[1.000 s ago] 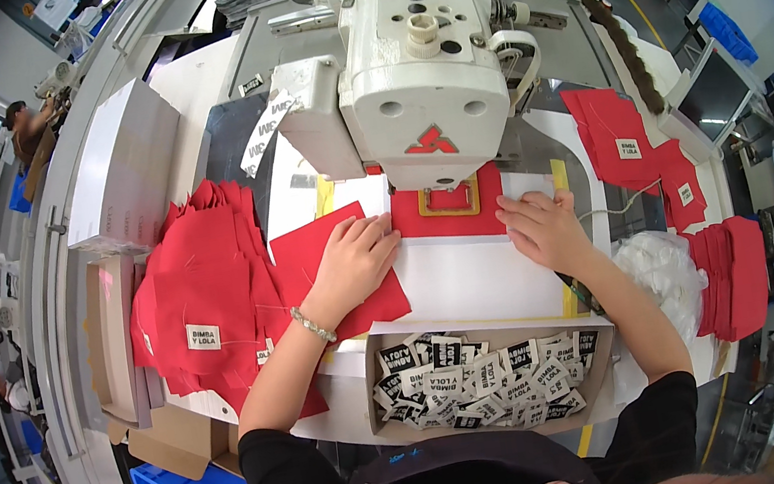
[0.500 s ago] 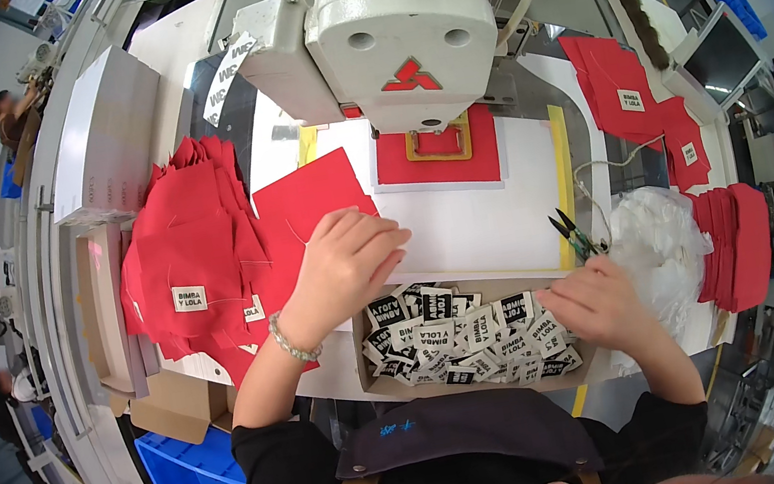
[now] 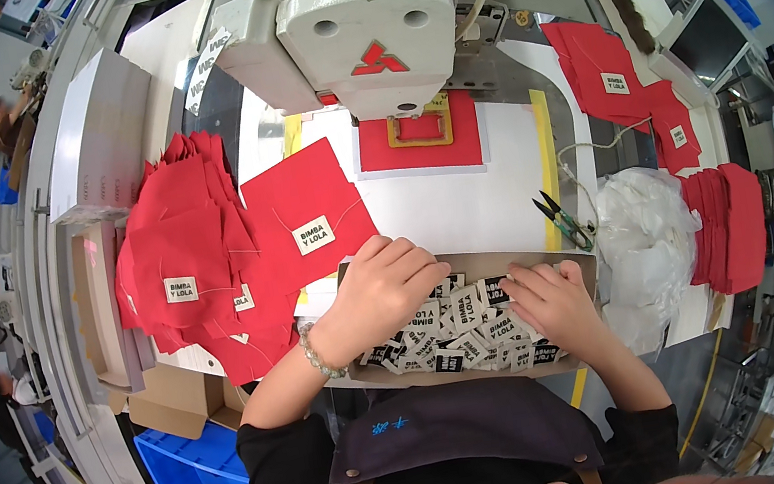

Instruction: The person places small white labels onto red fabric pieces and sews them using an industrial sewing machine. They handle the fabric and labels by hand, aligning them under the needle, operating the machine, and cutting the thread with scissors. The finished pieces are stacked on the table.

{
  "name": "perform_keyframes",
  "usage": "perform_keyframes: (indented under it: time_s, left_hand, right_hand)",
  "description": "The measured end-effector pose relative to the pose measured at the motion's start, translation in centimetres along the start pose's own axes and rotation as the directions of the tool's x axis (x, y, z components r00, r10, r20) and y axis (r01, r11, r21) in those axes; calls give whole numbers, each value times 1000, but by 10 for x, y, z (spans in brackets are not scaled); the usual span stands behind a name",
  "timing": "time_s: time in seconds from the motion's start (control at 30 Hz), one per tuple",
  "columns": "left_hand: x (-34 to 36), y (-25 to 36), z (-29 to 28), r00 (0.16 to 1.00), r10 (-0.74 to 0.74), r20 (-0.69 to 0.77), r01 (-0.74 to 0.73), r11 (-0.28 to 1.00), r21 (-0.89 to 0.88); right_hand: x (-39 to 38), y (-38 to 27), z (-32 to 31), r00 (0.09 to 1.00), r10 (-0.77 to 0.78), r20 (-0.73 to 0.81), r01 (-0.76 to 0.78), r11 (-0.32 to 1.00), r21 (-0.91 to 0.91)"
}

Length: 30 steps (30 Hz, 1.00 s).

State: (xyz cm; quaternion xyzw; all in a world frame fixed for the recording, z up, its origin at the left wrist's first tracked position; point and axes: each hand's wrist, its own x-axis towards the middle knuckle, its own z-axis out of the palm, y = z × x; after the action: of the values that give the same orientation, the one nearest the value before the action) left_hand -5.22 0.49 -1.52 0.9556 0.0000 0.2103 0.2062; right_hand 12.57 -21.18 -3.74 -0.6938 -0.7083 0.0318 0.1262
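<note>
My left hand (image 3: 388, 287) is over the upper left edge of a cardboard tray (image 3: 551, 251), its fingers curled in; what they hold, if anything, is hidden. A beaded bracelet circles that wrist. My right hand (image 3: 551, 305) reaches over the tray's right part with bent fingers, the tips beside a dark fabric label (image 3: 493, 290); its grip is hidden. Small black and off-white labels (image 3: 464, 311) fill the tray in a loose heap. Beyond my left hand lies a red fabric piece (image 3: 299, 195), with a white label (image 3: 313, 235) and loose threads on it.
A white sewing machine (image 3: 364, 33) stands ahead, its yellow-framed clamp (image 3: 419, 125) over red fabric. Red pieces are piled at left (image 3: 175, 245) and stacked at right (image 3: 723, 224). Thread snips (image 3: 563, 222) lie beside a clear plastic bag (image 3: 645, 242). A blue bin (image 3: 197, 480) stands lower left.
My left hand has moved off the red piece, down and right to the tray, uncovering its label. My right hand has moved left over the labels. The view has shifted slightly.
</note>
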Motion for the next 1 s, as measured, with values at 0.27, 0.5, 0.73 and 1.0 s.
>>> perform_keyframes:
  time_s: [0.27,0.5,0.73,1.0]
  left_hand:
    - [5,2,-2,998,-59,3,59,991,-124]
    - [16,9,-8,910,-304,283,409,535,-739]
    - [31,-7,-6,879,-402,257,407,349,-844]
    - [58,-42,-21,869,-261,421,495,481,-724]
  right_hand:
    - [11,11,-2,992,-99,-77,104,992,70]
    - [38,3,-29,879,311,360,-409,108,906]
    - [66,-1,-20,834,229,502,-467,-191,863]
    - [115,30,-28,846,167,507,-530,162,832]
